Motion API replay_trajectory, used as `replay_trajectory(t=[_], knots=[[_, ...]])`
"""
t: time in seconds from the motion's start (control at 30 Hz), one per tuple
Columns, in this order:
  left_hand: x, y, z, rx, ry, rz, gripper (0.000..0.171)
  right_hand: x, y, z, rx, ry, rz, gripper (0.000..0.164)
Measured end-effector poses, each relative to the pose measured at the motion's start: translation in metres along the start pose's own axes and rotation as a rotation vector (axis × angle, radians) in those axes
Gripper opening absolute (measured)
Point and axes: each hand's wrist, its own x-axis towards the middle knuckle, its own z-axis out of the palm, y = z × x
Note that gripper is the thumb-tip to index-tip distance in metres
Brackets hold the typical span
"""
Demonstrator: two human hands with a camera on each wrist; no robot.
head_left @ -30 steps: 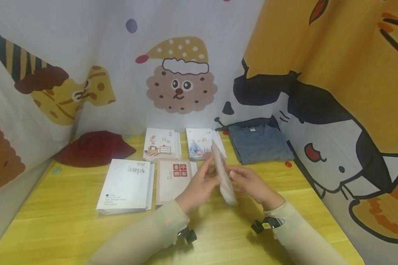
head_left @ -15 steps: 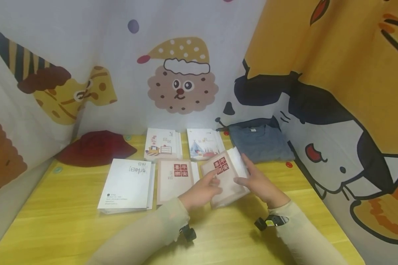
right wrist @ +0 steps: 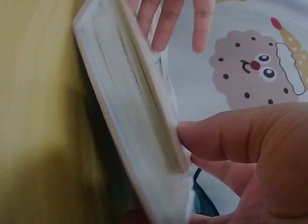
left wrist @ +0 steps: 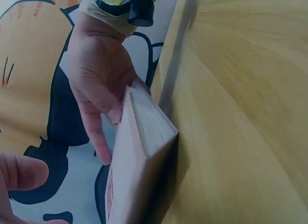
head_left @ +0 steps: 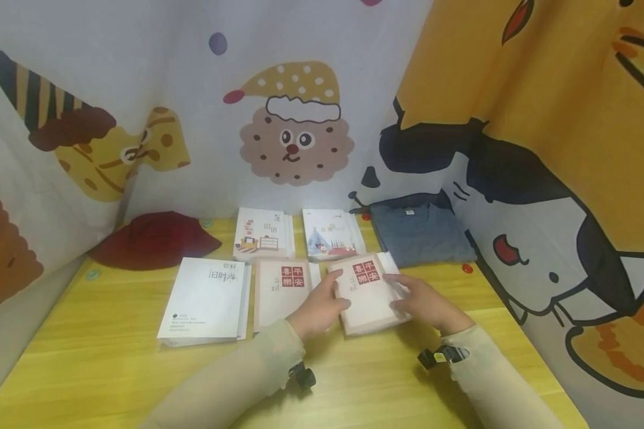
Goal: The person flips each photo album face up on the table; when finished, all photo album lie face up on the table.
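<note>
A pale pink book (head_left: 367,307) with a red four-character block on its cover lies face up, close over the table, between my two hands. My right hand (head_left: 428,302) grips its right edge; in the right wrist view the thumb (right wrist: 207,137) presses the cover's edge, and a fingertip shows below. At the left edge is my left hand (head_left: 318,307), its fingers extended beside the cover. The left thumb (left wrist: 26,172) stands apart from the book (left wrist: 137,147) in the left wrist view. White page edges (right wrist: 115,89) show beneath the cover.
A matching pink book (head_left: 279,304) lies just left, then a white book (head_left: 204,304). Behind are two illustrated white books (head_left: 260,232) (head_left: 330,235), a dark red hat (head_left: 155,238) and a folded blue-grey shirt (head_left: 424,232). A printed curtain (head_left: 193,196) borders the yellow table (head_left: 354,387).
The pink book has turned from edge-on to cover up and come down towards the table. My left fingers have moved off its cover to the left edge; the right hand keeps hold.
</note>
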Motion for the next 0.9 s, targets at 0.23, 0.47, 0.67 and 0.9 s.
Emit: replay_trajectory(t=[0.23, 0.47, 0.67, 0.9], knots=[[0.003, -0.005, 0.001, -0.039, 0.004, -0.042, 0.086, 0.002, -0.001, 0.007, 0.004, -0.045, 0.008, 0.064], [0.007, -0.008, 0.002, -0.058, -0.005, -0.07, 0.086, 0.009, -0.001, 0.014, -0.01, -0.064, 0.003, 0.061], [0.01, -0.009, -0.001, -0.035, -0.003, -0.099, 0.084, 0.015, 0.001, 0.015, -0.04, -0.047, 0.0, 0.06], [0.01, -0.008, -0.003, -0.013, -0.008, -0.109, 0.087, 0.021, 0.003, 0.016, -0.08, -0.033, -0.015, 0.061]])
